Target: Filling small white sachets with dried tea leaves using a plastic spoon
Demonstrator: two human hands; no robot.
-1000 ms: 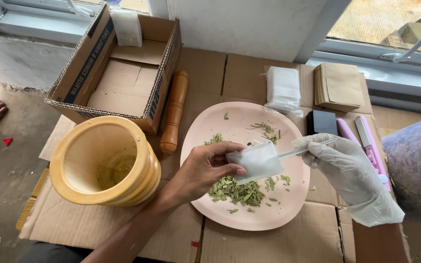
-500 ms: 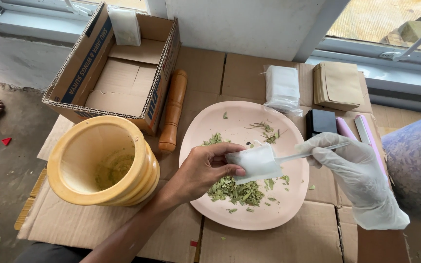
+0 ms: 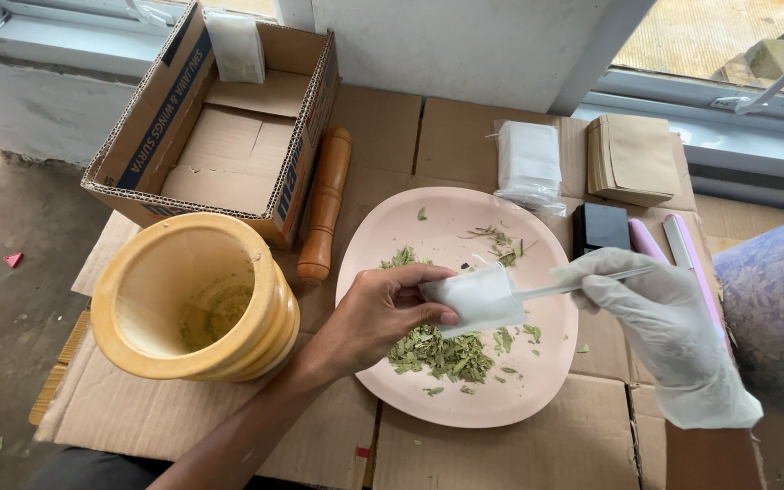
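- The left hand [image 3: 378, 313] pinches a small white pouch [image 3: 472, 298] over the pink plate [image 3: 537, 399]; the gloved right hand [image 3: 655, 308] grips a thin spoon [image 3: 573, 284] whose tip goes into it.
- Filling looks under way: most dried leaves [image 3: 437, 349] remain on the plate.
- The yellow mortar [image 3: 197, 304] holds only residue.

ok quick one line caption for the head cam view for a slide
Bare left hand holds a small white pouch over a pink plate of chopped green leaves; gloved right hand inserts a thin tool.
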